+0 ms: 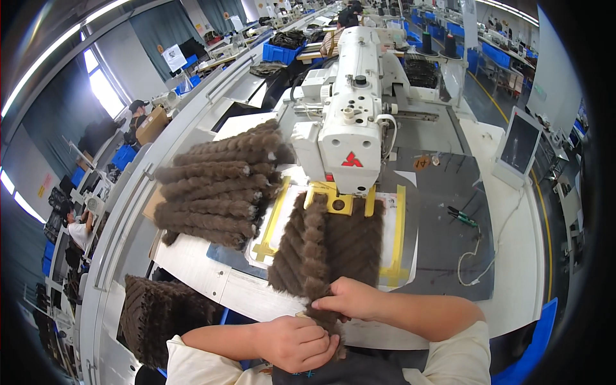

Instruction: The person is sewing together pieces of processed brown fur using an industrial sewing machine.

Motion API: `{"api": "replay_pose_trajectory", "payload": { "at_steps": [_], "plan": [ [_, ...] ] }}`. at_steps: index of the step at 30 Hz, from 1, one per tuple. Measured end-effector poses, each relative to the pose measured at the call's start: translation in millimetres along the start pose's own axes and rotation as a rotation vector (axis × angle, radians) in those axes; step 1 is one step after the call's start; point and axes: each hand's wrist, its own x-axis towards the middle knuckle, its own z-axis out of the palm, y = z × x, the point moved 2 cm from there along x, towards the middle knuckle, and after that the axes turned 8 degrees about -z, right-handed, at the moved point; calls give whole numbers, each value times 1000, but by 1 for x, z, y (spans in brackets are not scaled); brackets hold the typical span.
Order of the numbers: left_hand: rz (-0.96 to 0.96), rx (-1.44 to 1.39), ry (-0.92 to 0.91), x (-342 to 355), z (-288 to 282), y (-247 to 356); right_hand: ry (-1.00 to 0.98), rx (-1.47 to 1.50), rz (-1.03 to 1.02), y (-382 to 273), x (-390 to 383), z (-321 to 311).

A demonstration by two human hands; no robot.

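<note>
Our left hand (298,343), at six o'clock, is curled tight on the near end of a brown fur strip (314,250), while our right hand (353,299), just beside it toward five, pinches the same strip a little higher between thumb and fingers; whether the two hands touch, we cannot tell. Gripping two neighbouring spots probably keeps the loose end from twisting.

Starting at the left, a heap of dark fur (154,321) sits at eight o'clock past the edge of the white table (256,301), perhaps to leave the top free for working. At nine o'clock we have a pile of fur rolls (212,186), laid side by side, likely so each lifts away singly. Near the middle, our strip runs up toward twelve over a flat fur panel (356,247), its far edge at a yellow plate (327,188) beneath the white sewing machine (350,128); that plate seems meant to keep fur flat. At three o'clock, green tools (463,216) lie handy, and higher, toward two, a screen (518,144) stands angled, presumably for easy reading.
</note>
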Motion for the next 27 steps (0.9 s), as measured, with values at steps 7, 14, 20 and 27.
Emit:
{"api": "replay_pose_trajectory", "payload": {
  "at_steps": [7,14,20,27],
  "plan": [
    [39,-15,-13,14,-3,-5,-227,-190,-48,-32,-22,1],
    [-226,-446,-58,18,9,-43,-184,-438,-271,-38,-31,-12],
    [-702,-654,-552,12,50,-110,-190,-929,-247,-56,-40,-38],
    [-861,-172,-559,10,78,-144,124,-1125,-122,-56,-43,-102]
  ]
}}
